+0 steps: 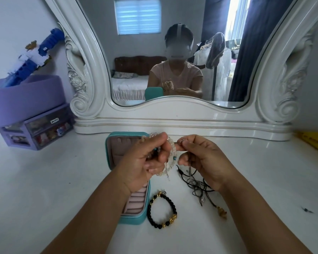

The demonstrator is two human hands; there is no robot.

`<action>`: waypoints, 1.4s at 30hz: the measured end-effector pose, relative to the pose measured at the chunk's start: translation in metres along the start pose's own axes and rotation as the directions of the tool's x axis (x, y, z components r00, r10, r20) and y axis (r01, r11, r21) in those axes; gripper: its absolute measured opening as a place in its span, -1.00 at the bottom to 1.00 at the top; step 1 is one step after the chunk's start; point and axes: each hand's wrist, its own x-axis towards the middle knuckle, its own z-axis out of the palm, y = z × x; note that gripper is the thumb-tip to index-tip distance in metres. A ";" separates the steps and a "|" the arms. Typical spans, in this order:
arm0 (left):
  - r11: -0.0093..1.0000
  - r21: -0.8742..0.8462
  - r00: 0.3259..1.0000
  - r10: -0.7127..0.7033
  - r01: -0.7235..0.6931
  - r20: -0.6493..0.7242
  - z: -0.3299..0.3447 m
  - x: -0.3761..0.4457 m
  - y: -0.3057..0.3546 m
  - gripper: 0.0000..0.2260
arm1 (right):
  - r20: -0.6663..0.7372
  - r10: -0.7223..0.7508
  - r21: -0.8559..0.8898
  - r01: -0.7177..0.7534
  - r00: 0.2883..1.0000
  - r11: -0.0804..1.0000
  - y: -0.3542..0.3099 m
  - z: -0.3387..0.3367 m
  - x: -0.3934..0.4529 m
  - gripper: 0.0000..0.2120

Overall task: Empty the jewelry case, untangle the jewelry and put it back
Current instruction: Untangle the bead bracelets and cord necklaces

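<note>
An open teal jewelry case (114, 143) with a pink lining lies on the white dresser top, partly hidden under my left arm. My left hand (145, 160) grips a clear beaded bracelet (171, 143) above the case. My right hand (206, 158) pinches a thin chain (182, 140) that runs into the clear beads. Below my right hand lies a tangle of black cord necklaces (198, 186) with a gold pendant (221, 212). A black and gold bead bracelet (162, 209) rests flat beside the case's near end.
A white ornate mirror (173, 114) stands right behind the case. A purple drawer organiser (37, 127) and a purple tub with a blue toy (26, 92) sit at the left. A yellow object (314, 140) lies at the right edge, and a small dark speck (306, 209) on the top.
</note>
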 end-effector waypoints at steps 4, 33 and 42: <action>0.994 -0.104 0.999 0.044 -0.044 0.000 -0.005 -0.002 0.006 -0.71 | -0.053 0.081 -0.090 -0.085 0.995 0.992 0.011 0.001 0.005 -0.87; 0.988 -0.154 0.997 0.013 -0.002 0.071 0.005 0.001 -0.007 -0.68 | -0.013 0.161 0.136 -0.158 0.987 0.978 0.009 0.017 0.001 -0.82; 0.938 0.321 0.991 -0.134 0.132 -0.018 0.008 -0.009 -0.001 -0.72 | -0.169 0.090 0.270 -0.042 0.981 0.962 0.004 0.010 0.004 -0.78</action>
